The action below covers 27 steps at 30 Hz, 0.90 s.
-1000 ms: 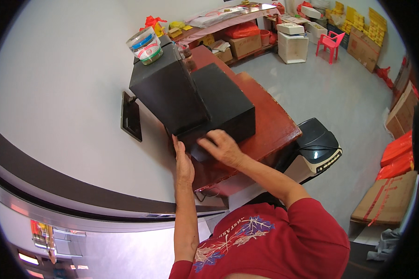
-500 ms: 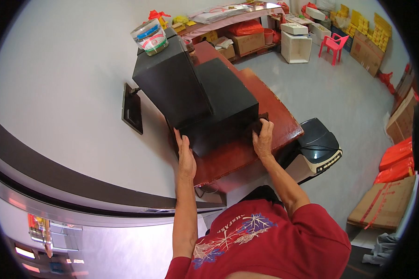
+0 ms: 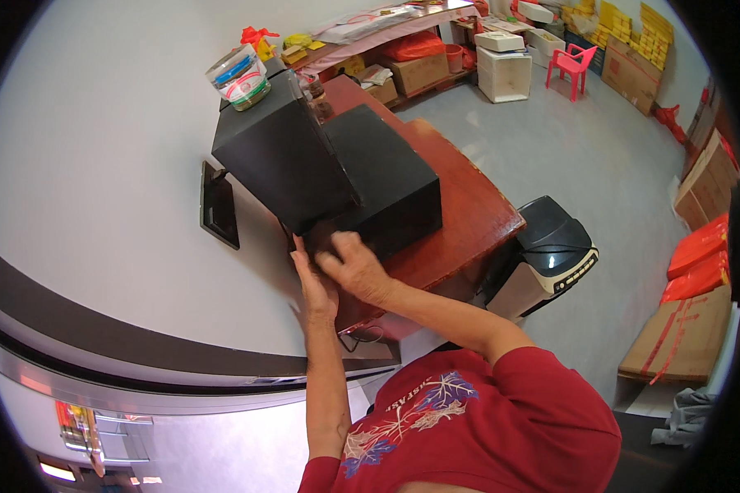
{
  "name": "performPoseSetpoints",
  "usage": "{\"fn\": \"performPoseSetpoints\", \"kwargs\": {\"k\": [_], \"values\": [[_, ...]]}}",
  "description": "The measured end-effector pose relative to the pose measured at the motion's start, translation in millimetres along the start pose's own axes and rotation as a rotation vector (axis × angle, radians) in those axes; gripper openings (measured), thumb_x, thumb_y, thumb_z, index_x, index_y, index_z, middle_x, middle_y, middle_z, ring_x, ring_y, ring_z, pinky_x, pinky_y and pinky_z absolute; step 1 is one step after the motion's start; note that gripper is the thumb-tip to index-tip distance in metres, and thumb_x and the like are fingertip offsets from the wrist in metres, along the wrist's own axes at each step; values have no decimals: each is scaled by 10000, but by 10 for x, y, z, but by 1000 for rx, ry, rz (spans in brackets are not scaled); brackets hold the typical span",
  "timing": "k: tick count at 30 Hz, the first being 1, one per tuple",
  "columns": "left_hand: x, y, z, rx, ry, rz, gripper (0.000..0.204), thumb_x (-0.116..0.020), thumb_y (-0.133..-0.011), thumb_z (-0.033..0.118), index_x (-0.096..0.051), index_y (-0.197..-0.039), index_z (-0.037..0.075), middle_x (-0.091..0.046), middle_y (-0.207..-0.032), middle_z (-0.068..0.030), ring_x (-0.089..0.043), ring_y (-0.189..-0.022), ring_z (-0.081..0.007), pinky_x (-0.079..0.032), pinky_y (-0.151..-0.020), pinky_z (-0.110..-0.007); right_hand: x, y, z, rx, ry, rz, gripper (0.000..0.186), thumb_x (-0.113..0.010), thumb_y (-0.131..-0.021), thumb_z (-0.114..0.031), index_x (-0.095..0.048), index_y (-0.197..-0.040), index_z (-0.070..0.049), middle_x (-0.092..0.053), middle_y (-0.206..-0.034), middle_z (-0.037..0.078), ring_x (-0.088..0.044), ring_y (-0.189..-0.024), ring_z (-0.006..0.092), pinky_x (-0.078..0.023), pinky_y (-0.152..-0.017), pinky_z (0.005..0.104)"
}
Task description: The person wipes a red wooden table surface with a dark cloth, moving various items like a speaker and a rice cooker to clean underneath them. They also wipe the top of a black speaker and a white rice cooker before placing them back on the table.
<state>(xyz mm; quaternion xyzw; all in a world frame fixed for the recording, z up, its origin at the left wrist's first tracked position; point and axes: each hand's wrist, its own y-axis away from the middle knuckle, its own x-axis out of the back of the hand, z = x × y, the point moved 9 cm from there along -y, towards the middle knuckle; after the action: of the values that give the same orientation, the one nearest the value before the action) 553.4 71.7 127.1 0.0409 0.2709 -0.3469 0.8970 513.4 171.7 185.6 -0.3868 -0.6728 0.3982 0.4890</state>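
Two black box-like units, an upper one (image 3: 271,152) and a lower one (image 3: 382,172), sit on a reddish-brown wooden desk (image 3: 478,218). My left hand (image 3: 312,279) rests against their near left edge, fingers stretched upward. My right hand (image 3: 353,267) is at the near face, just right of it; its fingertips are smeared by motion, so whatever they might hold is unclear. Jar-like containers (image 3: 242,82) stand on the upper unit. A thin black screen (image 3: 218,209) is beyond the desk's left side, against the pale wall.
A black-and-cream machine (image 3: 555,246) stands right of the desk. A back bench (image 3: 362,29) holds packages above cartons. A pink chair (image 3: 571,66), white foam boxes (image 3: 501,74) and stacked yellow packets (image 3: 649,37) line the back. Cardboard (image 3: 674,337) and red bags (image 3: 699,251) lie at right.
My right hand moved from the lower unit's right corner, where it held a dark cloth half a second ago, leftward beside my left hand. My left hand stayed at the left edge.
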Motion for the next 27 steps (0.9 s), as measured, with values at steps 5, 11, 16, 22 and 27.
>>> {"fn": "performPoseSetpoints", "kwargs": {"k": [5, 11, 16, 22, 27], "values": [[124, -16, -28, 11, -22, 11, 597, -289, -1002, 551, -319, -1461, 170, -427, -1378, -51, -408, -1263, -217, -320, -1069, -366, -69, 75, 33, 91, -17, -9, 268, -643, -757, -110, -559, -1011, -94, -499, -1099, 185, -519, -998, 350, -481, -862, 408], [-47, 22, 34, 39, -146, -58, 693, -322, -997, 521, -74, -1542, 174, -58, -1604, -44, -76, -1464, -213, 4, -1159, -389, 392, 532, 866, -284, 125, 27, 545, -751, -527, 26, -529, -1020, -43, -473, -1191, 198, -497, -1049, 402, -476, -858, 443], [-12, 10, 3, 21, -163, -31, 684, -351, -991, 522, -113, -1540, 190, -104, -1594, -52, -129, -1448, -228, -34, -1155, -399, 692, 1118, 1359, -569, 433, 14, 555, -803, -556, -24, -507, -1025, -52, -520, -1093, 190, -520, -1004, 375, -481, -810, 434], [113, 63, -14, 6, -182, 64, 709, -443, -961, 506, -174, -1529, 179, -166, -1570, -91, -218, -1409, -264, -106, -1149, -425, 745, 1379, 1686, -877, 675, -277, 339, -782, -701, -238, -588, -921, -68, -531, -937, 106, -557, -948, 309, -502, -732, 447], [482, 349, -269, 209, -63, 396, 755, -513, -934, 506, -208, -1508, 121, -216, -1524, -203, -302, -1345, -392, -309, -1065, -516, 599, 1398, 1721, -1152, 438, -378, 313, -721, -802, -242, -605, -972, -7, -562, -966, 176, -573, -974, 376, -507, -834, 478]]}}
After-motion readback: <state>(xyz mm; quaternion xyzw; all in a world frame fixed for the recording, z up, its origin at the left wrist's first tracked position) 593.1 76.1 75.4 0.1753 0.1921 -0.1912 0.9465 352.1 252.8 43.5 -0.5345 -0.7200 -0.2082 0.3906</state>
